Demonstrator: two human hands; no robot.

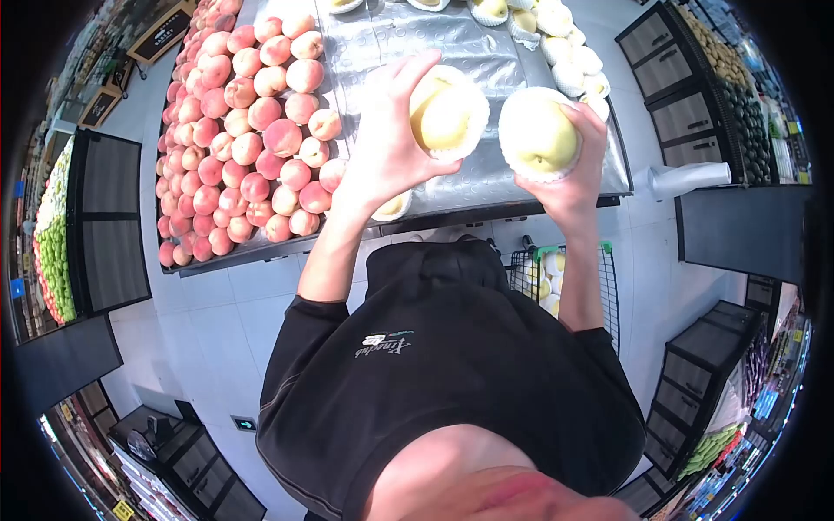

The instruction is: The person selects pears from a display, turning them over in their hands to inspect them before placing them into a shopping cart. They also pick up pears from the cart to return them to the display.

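The tabletop (486, 187), a silver-lined fruit stand, fills the upper middle of the view, and its far edge is cut off by the top of the frame. A heap of peaches (243, 130) covers its left part, running out of sight at the top. A row of wrapped pears (569, 61) lies along its right side, partly cut off too. Below the stand, a wire basket (565, 278) holds more pale fruit, half hidden behind the right forearm. The left hand (382, 152) is raised over the bare lining, its fingers (408, 74) spread and curled around a yellow pear (447, 117) in a white foam sleeve. The right hand (573, 187) grips a second sleeved pear (539, 135) from beneath, just beside the first. Another fruit (393, 207) peeks out under the left wrist, mostly hidden.
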